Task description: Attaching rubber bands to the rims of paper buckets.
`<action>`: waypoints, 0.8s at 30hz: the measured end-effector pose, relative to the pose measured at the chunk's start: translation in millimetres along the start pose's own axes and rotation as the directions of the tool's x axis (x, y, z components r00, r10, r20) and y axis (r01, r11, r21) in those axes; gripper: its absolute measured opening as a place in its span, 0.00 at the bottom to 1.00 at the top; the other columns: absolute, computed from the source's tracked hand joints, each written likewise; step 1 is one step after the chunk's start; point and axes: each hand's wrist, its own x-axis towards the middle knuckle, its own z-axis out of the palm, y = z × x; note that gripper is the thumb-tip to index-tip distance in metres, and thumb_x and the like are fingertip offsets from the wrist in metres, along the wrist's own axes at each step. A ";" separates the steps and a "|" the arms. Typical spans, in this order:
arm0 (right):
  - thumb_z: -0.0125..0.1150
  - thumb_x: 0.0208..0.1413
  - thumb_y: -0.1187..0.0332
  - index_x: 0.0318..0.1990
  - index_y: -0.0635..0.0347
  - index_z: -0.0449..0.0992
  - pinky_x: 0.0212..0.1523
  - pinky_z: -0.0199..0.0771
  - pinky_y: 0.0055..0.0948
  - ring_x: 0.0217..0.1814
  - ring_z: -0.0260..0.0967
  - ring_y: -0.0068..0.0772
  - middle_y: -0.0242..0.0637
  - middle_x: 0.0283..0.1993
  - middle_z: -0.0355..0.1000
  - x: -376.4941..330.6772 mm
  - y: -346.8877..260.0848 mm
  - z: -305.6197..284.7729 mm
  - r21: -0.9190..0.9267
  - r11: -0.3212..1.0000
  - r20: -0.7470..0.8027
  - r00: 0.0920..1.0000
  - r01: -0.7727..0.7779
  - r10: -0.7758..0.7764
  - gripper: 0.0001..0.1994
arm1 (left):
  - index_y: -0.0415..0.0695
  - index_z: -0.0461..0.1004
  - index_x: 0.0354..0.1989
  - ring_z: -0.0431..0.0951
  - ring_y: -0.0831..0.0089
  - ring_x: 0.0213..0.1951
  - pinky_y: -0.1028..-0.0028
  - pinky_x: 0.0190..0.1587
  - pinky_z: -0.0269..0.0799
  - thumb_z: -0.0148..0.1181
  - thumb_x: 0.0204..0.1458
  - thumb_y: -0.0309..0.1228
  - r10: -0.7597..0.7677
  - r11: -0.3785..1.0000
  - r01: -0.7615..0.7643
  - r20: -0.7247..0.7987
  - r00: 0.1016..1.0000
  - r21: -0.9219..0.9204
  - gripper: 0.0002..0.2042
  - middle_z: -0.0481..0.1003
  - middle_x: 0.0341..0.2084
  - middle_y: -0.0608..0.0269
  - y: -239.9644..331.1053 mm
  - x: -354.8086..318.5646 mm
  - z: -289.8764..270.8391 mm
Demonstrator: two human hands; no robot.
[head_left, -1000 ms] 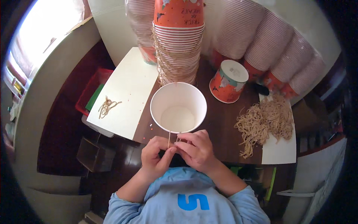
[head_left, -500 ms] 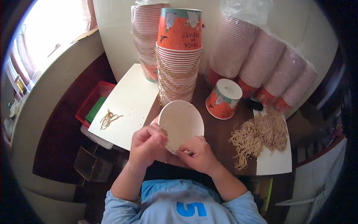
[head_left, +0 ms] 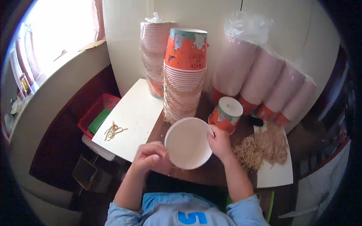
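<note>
Since half a second ago, we are seeing the white paper cup [head_left: 187,143] tipped further, its pale bottom now turned up toward us, and the hands spread to its two sides. The left hand [head_left: 149,158] is curling closed at the cup's left edge, pinching a thin string there. The right hand [head_left: 220,143] is gripping the cup's right rim. The cup is hovering over the dark table [head_left: 211,174], just in front of the tall stack of orange cups [head_left: 184,77]. A single orange cup [head_left: 226,115] is standing beside it, and a pile of tan strings [head_left: 260,147] is lying right of the hands.
</note>
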 end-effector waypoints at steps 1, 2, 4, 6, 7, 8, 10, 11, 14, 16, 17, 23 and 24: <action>0.54 0.52 0.68 0.42 0.63 0.73 0.39 0.72 0.37 0.38 0.74 0.44 0.49 0.36 0.73 -6.7 -5.6 0.7 0.012 0.995 -0.168 0.981 0.100 -0.096 0.11 | 0.36 0.74 0.35 0.73 0.73 0.33 0.75 0.36 0.67 0.52 0.52 0.36 -0.006 0.981 0.050 -0.230 0.973 0.187 0.14 0.74 0.28 0.60 -1.4 -8.1 -5.9; 0.52 0.55 0.68 0.44 0.62 0.72 0.42 0.72 0.38 0.42 0.73 0.47 0.49 0.41 0.73 -11.6 -17.6 -1.2 0.005 0.987 -0.224 0.962 0.163 -0.158 0.12 | 0.36 0.73 0.40 0.73 0.73 0.35 0.75 0.39 0.67 0.52 0.52 0.40 -0.087 0.976 0.165 -0.433 0.897 0.145 0.17 0.74 0.31 0.59 8.5 -8.1 -1.1; 0.51 0.54 0.68 0.47 0.63 0.70 0.47 0.70 0.39 0.47 0.70 0.49 0.50 0.45 0.71 -9.4 -38.5 -13.6 -0.057 0.927 -0.269 0.889 0.370 -0.371 0.14 | 0.38 0.58 0.59 0.71 0.72 0.44 0.72 0.49 0.65 0.53 0.52 0.50 -0.149 0.957 0.248 -0.483 0.863 0.148 0.33 0.70 0.46 0.54 12.9 -9.1 -11.2; 0.51 0.53 0.68 0.50 0.63 0.68 0.52 0.68 0.41 0.51 0.68 0.51 0.51 0.49 0.69 -6.2 -61.2 -25.1 -0.133 0.829 -0.294 0.777 0.543 -0.556 0.17 | 0.40 0.45 0.65 0.62 0.67 0.57 0.66 0.57 0.58 0.57 0.46 0.56 -0.146 0.985 0.166 -0.266 0.953 0.052 0.45 0.57 0.59 0.52 32.2 11.8 8.7; 0.53 0.53 0.64 0.54 0.63 0.63 0.56 0.63 0.40 0.56 0.65 0.48 0.50 0.54 0.65 2.9 -77.4 -33.1 -0.050 0.768 -0.191 0.749 0.639 -0.635 0.22 | 0.42 0.37 0.67 0.51 0.65 0.64 0.62 0.62 0.50 0.60 0.40 0.61 -0.131 0.984 0.158 -0.258 0.957 0.086 0.54 0.50 0.63 0.53 40.8 26.4 10.7; 0.56 0.53 0.60 0.59 0.63 0.58 0.60 0.58 0.39 0.60 0.61 0.44 0.49 0.59 0.61 14.7 -90.2 -40.3 0.045 0.698 -0.091 0.698 0.715 -0.710 0.28 | 0.42 0.38 0.67 0.46 0.65 0.66 0.62 0.64 0.46 0.63 0.38 0.59 -0.140 0.982 0.176 -0.360 0.922 0.070 0.54 0.47 0.64 0.55 48.5 41.7 7.7; 0.53 0.45 0.67 0.62 0.66 0.52 0.66 0.47 0.38 0.68 0.49 0.39 0.46 0.65 0.52 47.0 -101.2 -52.0 0.530 0.723 0.016 0.848 0.443 -0.530 0.34 | 0.44 0.35 0.67 0.51 0.62 0.65 0.61 0.64 0.48 0.69 0.37 0.51 0.131 0.985 -0.095 -0.258 0.957 0.146 0.56 0.48 0.64 0.53 66.8 89.1 -11.8; 0.55 0.47 0.65 0.63 0.66 0.49 0.66 0.46 0.38 0.68 0.48 0.38 0.45 0.65 0.50 66.5 -116.4 -61.3 0.630 0.659 0.009 0.844 0.411 -0.536 0.35 | 0.45 0.34 0.67 0.53 0.61 0.64 0.60 0.63 0.50 0.70 0.36 0.50 0.264 0.942 -0.211 -0.190 0.945 0.262 0.56 0.50 0.64 0.51 80.1 116.4 -14.3; 0.61 0.51 0.58 0.64 0.67 0.45 0.64 0.51 0.36 0.66 0.50 0.38 0.45 0.62 0.53 130.3 -151.3 -77.7 0.736 0.569 -0.052 0.869 0.365 -0.491 0.40 | 0.47 0.33 0.67 0.56 0.60 0.62 0.60 0.62 0.55 0.73 0.35 0.37 0.500 0.685 -0.428 0.048 0.865 0.589 0.56 0.53 0.61 0.48 106.0 184.2 -40.1; 0.63 0.50 0.55 0.64 0.66 0.43 0.62 0.55 0.35 0.64 0.53 0.37 0.45 0.60 0.55 163.9 -167.0 -86.0 0.642 0.615 -0.089 0.841 0.458 -0.533 0.43 | 0.48 0.33 0.67 0.61 0.59 0.59 0.61 0.58 0.62 0.74 0.34 0.35 0.558 0.513 -0.463 0.130 0.820 0.723 0.57 0.56 0.60 0.46 118.8 219.6 -44.7; 0.65 0.48 0.53 0.65 0.66 0.42 0.60 0.60 0.34 0.61 0.57 0.37 0.45 0.58 0.57 176.4 -172.6 -90.3 0.540 0.652 -0.115 0.814 0.533 -0.570 0.46 | 0.47 0.33 0.67 0.63 0.59 0.58 0.61 0.56 0.66 0.74 0.34 0.35 0.559 0.526 -0.454 0.109 0.822 0.719 0.57 0.57 0.59 0.45 124.6 233.8 -40.1; 0.61 0.53 0.62 0.65 0.63 0.44 0.55 0.65 0.31 0.54 0.63 0.31 0.41 0.54 0.63 242.3 -151.6 -70.6 0.571 0.702 -0.116 0.889 0.425 -0.444 0.38 | 0.35 0.36 0.65 0.60 0.59 0.60 0.65 0.60 0.60 0.74 0.33 0.40 0.520 0.539 -0.347 0.021 0.854 0.768 0.56 0.56 0.59 0.41 73.7 302.8 -76.0; 0.61 0.53 0.62 0.65 0.63 0.44 0.55 0.65 0.31 0.54 0.63 0.31 0.41 0.54 0.63 254.8 -134.5 -65.7 0.564 0.702 -0.126 0.886 0.434 -0.446 0.38 | 0.33 0.38 0.64 0.58 0.57 0.61 0.66 0.61 0.57 0.74 0.32 0.43 0.518 0.577 -0.319 -0.035 0.855 0.751 0.57 0.56 0.58 0.41 60.7 306.9 -69.6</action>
